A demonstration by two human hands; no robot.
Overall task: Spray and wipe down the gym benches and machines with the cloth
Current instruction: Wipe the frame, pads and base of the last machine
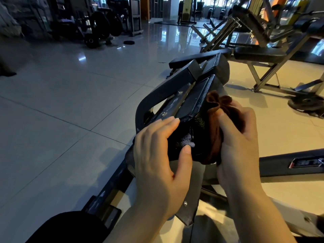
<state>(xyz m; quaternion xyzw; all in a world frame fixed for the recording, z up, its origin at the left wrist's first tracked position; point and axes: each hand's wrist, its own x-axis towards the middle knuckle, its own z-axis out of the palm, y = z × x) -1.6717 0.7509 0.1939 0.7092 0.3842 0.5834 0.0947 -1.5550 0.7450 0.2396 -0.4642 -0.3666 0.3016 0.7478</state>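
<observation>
A black padded bench [196,95] on a dark metal frame [157,92] runs away from me at the middle of the head view. My left hand [157,155] holds the near end of the pad, fingers laid over its top edge and thumb against its worn end. My right hand [240,137] grips a bunched brown cloth [219,106] and presses it against the pad's right side. No spray bottle is in view.
Another bench [259,55] with a steel frame stands at the right, a weight plate [306,104] on the floor beside it. Weight machines and plates [101,27] line the far left. Glossy tiled floor [70,95] spreads to the left. A dark frame bar [289,163] crosses at the right.
</observation>
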